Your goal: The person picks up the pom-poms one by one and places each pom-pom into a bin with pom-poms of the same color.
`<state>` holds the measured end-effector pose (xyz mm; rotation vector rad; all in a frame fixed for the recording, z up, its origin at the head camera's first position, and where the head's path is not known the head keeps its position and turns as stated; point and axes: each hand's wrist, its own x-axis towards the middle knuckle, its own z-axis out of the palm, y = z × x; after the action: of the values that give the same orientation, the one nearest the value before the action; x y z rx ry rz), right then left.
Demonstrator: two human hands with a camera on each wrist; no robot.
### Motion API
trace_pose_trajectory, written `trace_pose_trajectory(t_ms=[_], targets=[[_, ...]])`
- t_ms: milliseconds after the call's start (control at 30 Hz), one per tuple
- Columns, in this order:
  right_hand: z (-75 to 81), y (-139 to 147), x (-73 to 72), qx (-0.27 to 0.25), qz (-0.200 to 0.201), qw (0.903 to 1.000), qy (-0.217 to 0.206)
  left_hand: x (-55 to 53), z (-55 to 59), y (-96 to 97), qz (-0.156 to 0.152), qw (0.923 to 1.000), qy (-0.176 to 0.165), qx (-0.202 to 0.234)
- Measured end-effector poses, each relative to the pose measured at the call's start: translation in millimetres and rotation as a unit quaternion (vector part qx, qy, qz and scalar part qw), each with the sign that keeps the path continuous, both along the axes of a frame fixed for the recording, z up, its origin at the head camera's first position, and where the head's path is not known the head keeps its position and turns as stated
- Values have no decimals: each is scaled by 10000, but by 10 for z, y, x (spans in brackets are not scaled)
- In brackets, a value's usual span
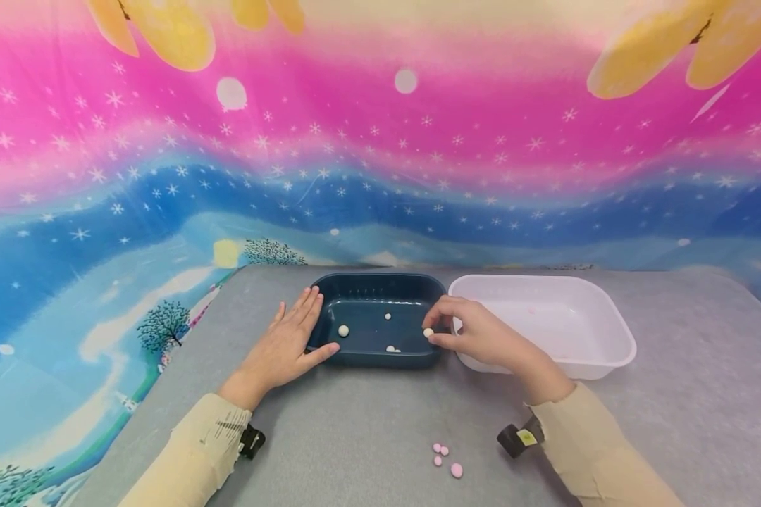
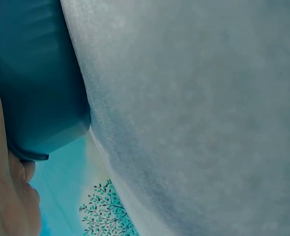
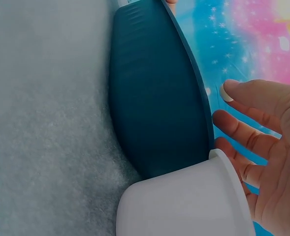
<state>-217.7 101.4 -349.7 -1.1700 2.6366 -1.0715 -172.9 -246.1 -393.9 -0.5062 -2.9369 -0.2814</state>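
A dark teal basin stands on the table with several white balls in it, the biggest one at its left. My left hand rests on the basin's left end, fingers straight along the rim and thumb over the near edge. Above the basin's right end, my right hand pinches a small white ball between thumb and fingertips. In the right wrist view part of that ball shows at the thumb tip. The left wrist view has only part of the left hand against the basin's outer wall.
A white basin stands directly right of the teal one, under the right forearm. Several pink balls lie on the grey table near the front, between the forearms. A printed backdrop hangs behind the table.
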Motion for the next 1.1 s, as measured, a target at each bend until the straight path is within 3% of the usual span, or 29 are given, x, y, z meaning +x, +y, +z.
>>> trace_pose_trajectory(t_ms=[600,1100], targets=[[-69,-48,-90,143,-20,9999,20,-2,-13,-2,-9,10000,35,59],[-94,8,-103,-41,67,9995,298,-7,-3,-6,-25,9999,105,-22]])
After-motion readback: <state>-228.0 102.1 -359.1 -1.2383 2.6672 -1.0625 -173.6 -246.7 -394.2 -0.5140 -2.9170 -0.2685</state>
